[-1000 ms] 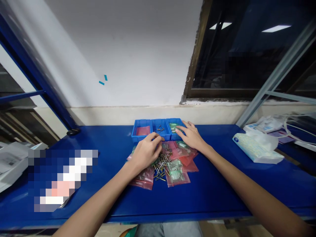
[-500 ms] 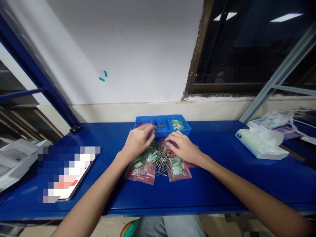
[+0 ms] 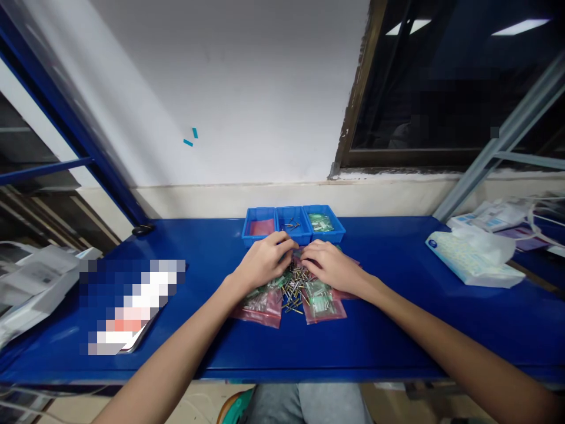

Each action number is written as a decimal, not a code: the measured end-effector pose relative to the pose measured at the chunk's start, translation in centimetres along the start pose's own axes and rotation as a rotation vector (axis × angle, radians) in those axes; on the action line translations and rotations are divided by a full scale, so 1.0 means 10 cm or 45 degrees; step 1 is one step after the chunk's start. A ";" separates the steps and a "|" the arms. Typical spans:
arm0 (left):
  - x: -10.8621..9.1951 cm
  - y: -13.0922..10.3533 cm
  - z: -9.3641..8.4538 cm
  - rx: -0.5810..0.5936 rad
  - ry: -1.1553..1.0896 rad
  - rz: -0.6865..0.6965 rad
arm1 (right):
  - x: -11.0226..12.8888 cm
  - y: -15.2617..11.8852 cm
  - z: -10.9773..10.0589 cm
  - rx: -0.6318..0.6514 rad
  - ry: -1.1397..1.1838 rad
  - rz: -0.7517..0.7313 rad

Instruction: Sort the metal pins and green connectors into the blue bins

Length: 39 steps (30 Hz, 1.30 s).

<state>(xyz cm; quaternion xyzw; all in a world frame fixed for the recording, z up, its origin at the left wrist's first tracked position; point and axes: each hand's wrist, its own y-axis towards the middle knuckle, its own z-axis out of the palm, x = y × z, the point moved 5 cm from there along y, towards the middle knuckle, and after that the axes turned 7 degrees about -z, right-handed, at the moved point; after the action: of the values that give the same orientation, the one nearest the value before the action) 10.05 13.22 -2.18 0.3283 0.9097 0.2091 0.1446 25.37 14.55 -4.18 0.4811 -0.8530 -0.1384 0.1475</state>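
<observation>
My left hand [image 3: 266, 259] is over the back left of a pile of loose metal screws [image 3: 295, 290], its fingers bent together. Facing it, my right hand [image 3: 333, 268] rests over the pile's back right with curled fingers. Whatever is at the fingertips is too small or hidden to make out. Under my left hand and wrist lies a pink zip bag [image 3: 265, 312] with small clear and green pieces. Another pink zip bag [image 3: 324, 306] with similar pieces lies below my right hand. More pink bags are partly covered by my right hand.
Behind the hands stand three joined blue bins: a left bin [image 3: 247, 240] with pink bags, a middle bin [image 3: 295, 238] with a few screws, a right bin [image 3: 338, 232] with green bags. A tablet-like device [image 3: 140, 333] lies left, a tissue box [image 3: 468, 259] right.
My left hand has moved right and down from in front of the left bin to the pile, uncovering pink bags in that bin. My right hand stays near the pile. The view has shifted slightly.
</observation>
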 end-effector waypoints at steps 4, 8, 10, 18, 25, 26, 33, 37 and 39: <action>-0.03 0.01 0.06 0.064 0.020 -0.005 | 0.00 0.00 -0.04 -0.006 -0.027 0.031; -0.03 0.01 0.13 0.164 0.034 -0.013 | -0.02 -0.02 -0.07 0.010 -0.031 0.068; -0.01 0.00 0.16 0.182 0.019 -0.039 | -0.04 -0.03 -0.07 0.030 -0.049 0.050; 0.01 0.00 0.20 0.172 -0.106 -0.176 | -0.02 -0.04 -0.04 0.076 -0.067 0.001; -0.01 0.00 0.16 0.176 -0.148 -0.196 | 0.00 -0.03 -0.06 0.081 -0.021 0.015; -0.01 0.00 0.16 0.178 -0.147 -0.194 | 0.00 -0.03 -0.06 0.081 -0.024 0.017; 0.01 0.01 0.21 0.203 -0.181 -0.183 | 0.00 -0.04 -0.04 0.062 -0.063 -0.040; 0.01 0.00 0.22 0.196 -0.172 -0.175 | 0.01 -0.03 -0.05 0.063 -0.062 -0.049; 0.01 -0.01 0.22 0.188 -0.185 -0.172 | 0.02 -0.03 -0.06 0.063 -0.059 -0.049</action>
<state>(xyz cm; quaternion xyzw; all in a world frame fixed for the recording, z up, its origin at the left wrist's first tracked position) 10.81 13.87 -4.14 0.2905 0.9297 0.1070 0.1994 25.78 14.18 -3.75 0.4975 -0.8501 -0.1311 0.1129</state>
